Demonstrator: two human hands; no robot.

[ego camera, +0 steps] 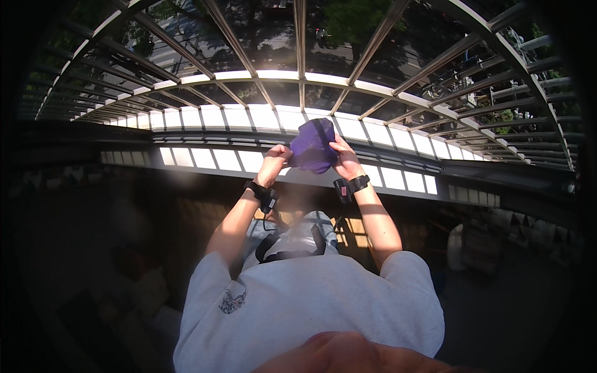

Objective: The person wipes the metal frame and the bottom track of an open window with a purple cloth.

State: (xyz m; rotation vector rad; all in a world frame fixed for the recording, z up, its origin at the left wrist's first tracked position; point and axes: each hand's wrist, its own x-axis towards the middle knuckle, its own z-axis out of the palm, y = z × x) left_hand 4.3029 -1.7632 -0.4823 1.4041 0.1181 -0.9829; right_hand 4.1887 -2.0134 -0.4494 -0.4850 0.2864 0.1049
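Observation:
A crumpled purple cloth (pixel 311 147) is held up between my two hands over the sunlit window ledge, its upper part crossed by the shadow of a bar. At its left edge, the fingertips of my left hand (pixel 276 161) pinch the fabric. My right hand (pixel 346 157) grips the opposite edge, with the thumb at the near face and some fingers hidden behind the cloth. Black straps with small devices circle both wrists. Below the hands runs the white window sill (pixel 254 161), striped with bar shadows.
Metal window bars (pixel 301 44) rise beyond the ledge, joined by a curved cross rail (pixel 322 80). A dark sliding-window track (pixel 224 139) runs along the sill. Trees and a street lie far below outside. Dim room furnishings (pixel 475 245) stand to the right.

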